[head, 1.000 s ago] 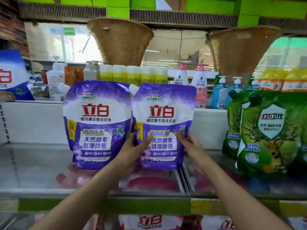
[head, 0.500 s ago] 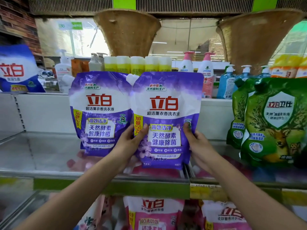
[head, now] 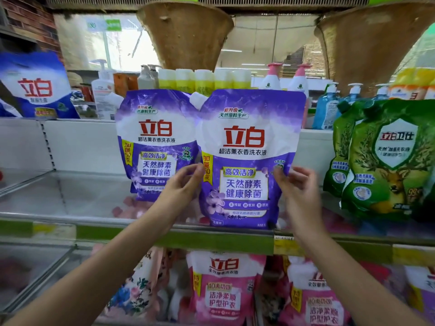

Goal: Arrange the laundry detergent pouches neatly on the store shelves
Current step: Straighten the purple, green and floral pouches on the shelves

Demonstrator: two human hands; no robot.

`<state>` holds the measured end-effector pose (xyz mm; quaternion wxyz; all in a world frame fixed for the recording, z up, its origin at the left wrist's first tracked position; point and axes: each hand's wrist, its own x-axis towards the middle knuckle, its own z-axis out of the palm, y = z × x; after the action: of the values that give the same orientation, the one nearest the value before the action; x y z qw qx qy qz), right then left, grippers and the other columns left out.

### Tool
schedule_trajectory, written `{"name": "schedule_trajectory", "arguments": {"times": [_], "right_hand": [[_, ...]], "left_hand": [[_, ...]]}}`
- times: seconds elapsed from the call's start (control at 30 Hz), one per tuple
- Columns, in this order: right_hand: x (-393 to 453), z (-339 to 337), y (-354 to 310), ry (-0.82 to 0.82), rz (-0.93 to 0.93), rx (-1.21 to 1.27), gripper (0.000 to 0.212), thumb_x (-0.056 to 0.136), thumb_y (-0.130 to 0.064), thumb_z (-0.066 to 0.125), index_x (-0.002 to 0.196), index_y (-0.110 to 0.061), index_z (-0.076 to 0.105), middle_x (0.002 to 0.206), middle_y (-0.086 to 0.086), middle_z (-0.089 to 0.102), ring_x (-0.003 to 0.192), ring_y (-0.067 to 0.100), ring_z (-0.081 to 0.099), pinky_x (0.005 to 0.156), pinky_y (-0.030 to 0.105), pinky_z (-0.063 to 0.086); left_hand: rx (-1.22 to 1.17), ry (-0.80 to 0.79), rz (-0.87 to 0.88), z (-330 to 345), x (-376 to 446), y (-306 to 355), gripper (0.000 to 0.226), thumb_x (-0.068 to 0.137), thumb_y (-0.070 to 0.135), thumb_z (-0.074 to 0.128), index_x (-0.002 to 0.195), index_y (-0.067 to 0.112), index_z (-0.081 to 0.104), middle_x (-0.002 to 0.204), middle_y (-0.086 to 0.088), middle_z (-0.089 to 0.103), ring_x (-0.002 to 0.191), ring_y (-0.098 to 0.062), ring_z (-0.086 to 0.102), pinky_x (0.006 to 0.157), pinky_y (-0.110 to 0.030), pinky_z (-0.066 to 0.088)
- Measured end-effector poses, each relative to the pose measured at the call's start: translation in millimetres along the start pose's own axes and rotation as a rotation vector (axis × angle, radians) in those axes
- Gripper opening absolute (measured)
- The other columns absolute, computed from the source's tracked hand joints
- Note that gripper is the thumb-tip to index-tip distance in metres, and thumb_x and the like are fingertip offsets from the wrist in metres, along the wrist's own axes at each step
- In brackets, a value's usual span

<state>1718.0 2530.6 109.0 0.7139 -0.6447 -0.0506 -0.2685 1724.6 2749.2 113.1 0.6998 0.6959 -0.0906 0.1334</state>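
1. Purple pouch (head: 247,156) stands upright at the front lip of the glass shelf (head: 58,198), dead centre, with the left hand (head: 182,184) at its 9 o'clock edge and the right hand (head: 297,191) at its 3 o'clock edge.
2. Both hands have their fingertips at the pouch's side seams; whether they pinch or only touch, I cannot tell.
3. Risk, as I judge it: the pouch sits close to the lip, so an uneven letting-go could tip it forward off the shelf.
4. A sideways nudge could knock the second purple pouch (head: 155,142), just behind at 10 o'clock and overlapped.
5. Count: two purple pouches; at least two green pouches (head: 386,161) at 3 o'clock; one blue bag (head: 35,88) at 10 o'clock; at least two pink pouches (head: 223,288) at 6 o'clock.
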Motion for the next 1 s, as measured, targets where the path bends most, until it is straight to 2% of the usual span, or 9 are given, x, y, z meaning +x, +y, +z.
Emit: {"name": "schedule_trajectory", "arguments": {"times": [0.1,0.33,0.43,0.53,0.6,0.7,0.77,0.9,1.0], "right_hand": [[-30.8,7.6,-11.1,0.174,-0.291,-0.035,0.024,0.081,-0.039,0.065,0.094,-0.028,0.049,0.095,-0.006,0.057,0.085,0.004,0.057,0.081,0.023,0.05],[-92.1,109.3,-26.2,-0.322,-0.215,-0.05,0.007,0.093,-0.016,0.061,0.1,-0.018,0.061,0.096,-0.006,0.066,0.09,0.0,0.062,0.079,0.009,0.046],[-93.0,155.6,-6.7,-0.411,-0.045,-0.175,0.039,0.094,-0.035,0.057,0.132,-0.024,0.05,0.131,-0.01,0.054,0.117,-0.006,0.05,0.098,0.011,0.04],[-70.7,193.4,12.3,-0.266,0.039,-0.39,0.076,0.094,-0.049,0.052,0.154,-0.02,0.015,0.159,-0.001,0.022,0.146,0.016,0.019,0.12,0.038,0.02],[-47.6,210.8,20.1,-0.12,0.031,-0.433,0.085,0.093,-0.051,0.051,0.154,-0.011,0.008,0.162,0.006,0.011,0.149,0.022,0.01,0.121,0.04,0.011],[-14.3,226.4,27.7,0.035,0.066,-0.305,0.09,0.079,-0.074,0.047,0.145,-0.014,0.033,0.149,0.007,0.043,0.137,0.026,0.04,0.112,0.048,0.032],[2.2,230.4,32.7,0.087,0.105,-0.205,0.067,0.082,-0.07,0.051,0.122,-0.017,0.045,0.122,0.002,0.06,0.114,0.025,0.057,0.096,0.042,0.044],[17.6,229.3,34.9,-0.001,0.122,-0.016,0.04,0.091,-0.051,0.055,0.117,-0.02,0.055,0.092,-0.009,0.067,0.081,0.007,0.066,0.063,0.019,0.048],[16.7,229.5,36.5,-0.05,0.137,0.003,0.04,0.093,-0.049,0.054,0.123,-0.024,0.055,0.09,-0.015,0.069,0.072,-0.003,0.066,0.058,0.015,0.05]], "left_hand": [[-0.055,0.243,0.109,-30.3,-0.4,-2.6,0.032,0.09,0.044,0.052,0.102,0.015,0.061,0.1,-0.002,0.07,0.092,-0.012,0.067,0.079,-0.025,0.056],[-0.055,0.439,0.09,-111.5,11.9,-15.7,0.024,0.089,0.025,0.067,0.105,0.012,0.054,0.103,-0.006,0.065,0.1,-0.021,0.063,0.081,-0.029,0.054],[0.015,0.409,0.037,-134.7,21.1,-17.5,0.045,0.085,0.027,0.07,0.12,0.012,0.046,0.112,-0.002,0.056,0.104,-0.016,0.056,0.073,-0.019,0.046],[0.04,0.327,-0.056,-152.5,37.1,-19.4,0.066,0.083,0.032,0.071,0.135,0.013,0.035,0.123,-0.003,0.046,0.111,-0.017,0.049,0.084,-0.028,0.04],[0.019,0.247,-0.139,-162.3,51.0,-19.4,0.073,0.082,0.035,0.072,0.138,0.012,0.032,0.125,-0.004,0.046,0.11,-0.02,0.05,0.087,-0.032,0.039],[-0.014,0.105,-0.213,-169.8,68.6,-18.6,0.059,0.079,0.032,0.075,0.127,0.007,0.048,0.12,-0.009,0.063,0.104,-0.025,0.062,0.089,-0.034,0.048],[-0.03,-0.016,-0.242,-171.0,75.1,-21.7,0.04,0.079,0.021,0.076,0.113,0.01,0.058,0.112,-0.012,0.07,0.095,-0.025,0.069,0.085,-0.036,0.056],[-0.011,-0.258,-0.251,-175.8,78.6,-32.9,0.054,0.071,0.001,0.079,0.12,0.008,0.056,0.113,-0.011,0.071,0.1,-0.025,0.07,0.082,-0.036,0.058],[0.025,-0.247,-0.241,-179.0,78.5,-34.4,0.061,0.065,0.005,0.084,0.119,0.011,0.057,0.109,-0.007,0.073,0.097,-0.023,0.071,0.079,-0.035,0.059]]}}
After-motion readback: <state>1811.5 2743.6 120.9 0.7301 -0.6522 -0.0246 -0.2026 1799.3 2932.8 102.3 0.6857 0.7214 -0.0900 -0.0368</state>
